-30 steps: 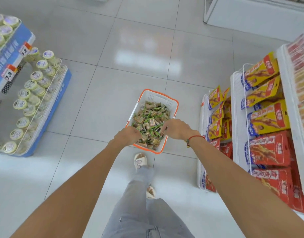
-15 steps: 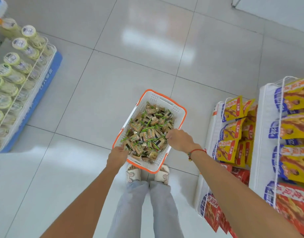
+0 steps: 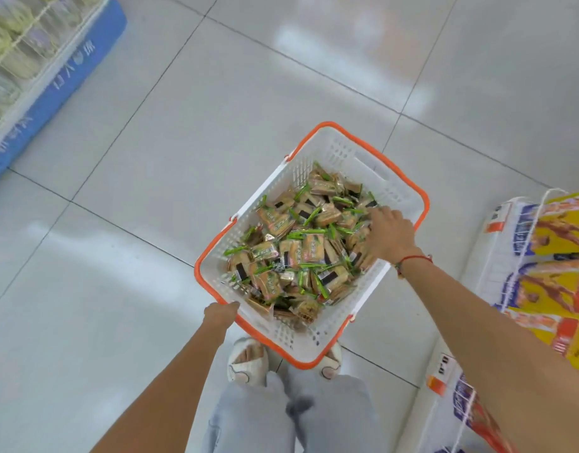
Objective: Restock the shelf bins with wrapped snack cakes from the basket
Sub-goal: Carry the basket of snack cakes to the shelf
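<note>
A white basket with an orange rim [image 3: 373, 161] sits low in front of me, over the tiled floor and my feet. It is filled with several wrapped snack cakes [image 3: 301, 250] in brown and green wrappers. My left hand [image 3: 221, 313] grips the basket's near left orange rim. My right hand [image 3: 384, 235] reaches into the right side of the basket, fingers spread over the cakes and touching them. Whether it holds any cake is hidden under the palm. No shelf bin for the cakes is in view.
A blue-based shelf [image 3: 72, 70] with pale green cups stands at the upper left. White wire shelves [image 3: 507, 256] with yellow and red snack bags run along the right edge. Glossy grey floor tiles [image 3: 216, 109] lie ahead. My slippered feet [image 3: 247, 359] stand under the basket.
The basket has come lower and closer. My right hand left the basket's right rim and moved in onto the cakes. My left hand kept hold of the near rim.
</note>
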Demonstrator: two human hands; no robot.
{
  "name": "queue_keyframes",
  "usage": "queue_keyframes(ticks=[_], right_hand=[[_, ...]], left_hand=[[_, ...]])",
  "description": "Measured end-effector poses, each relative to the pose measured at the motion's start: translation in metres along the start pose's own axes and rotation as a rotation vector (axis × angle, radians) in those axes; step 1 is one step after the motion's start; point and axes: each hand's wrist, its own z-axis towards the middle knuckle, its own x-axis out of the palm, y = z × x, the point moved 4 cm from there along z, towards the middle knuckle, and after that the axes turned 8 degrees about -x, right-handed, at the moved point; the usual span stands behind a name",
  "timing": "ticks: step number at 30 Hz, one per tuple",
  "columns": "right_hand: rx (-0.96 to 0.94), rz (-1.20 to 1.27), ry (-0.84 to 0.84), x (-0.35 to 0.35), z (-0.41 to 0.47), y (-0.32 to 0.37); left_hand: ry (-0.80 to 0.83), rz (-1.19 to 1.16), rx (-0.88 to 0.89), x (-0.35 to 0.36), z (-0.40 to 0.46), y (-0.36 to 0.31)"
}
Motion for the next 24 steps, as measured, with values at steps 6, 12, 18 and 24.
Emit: queue_keyframes(ticks=[6,12,18,24], right_hand=[[0.039,-0.345,0.238,0.082,0.009,-0.054],[-0.036,-0.429,0.152,0.101,-0.017,-0.054],[-0.058,-0.243,0.263,0.133,-0.045,-0.032],[0.007,0.012,0.597,0.159,-0.074,-0.017]], left_hand=[[-0.289,0.157,0.245,0.006,0.035,0.014],[-0.352,0.183,0.472,-0.034,0.054,-0.032],[-0.308,0.068,0.566,-0.056,0.050,-0.108],[-0.308,0.160,0.655,-0.043,0.031,-0.110]])
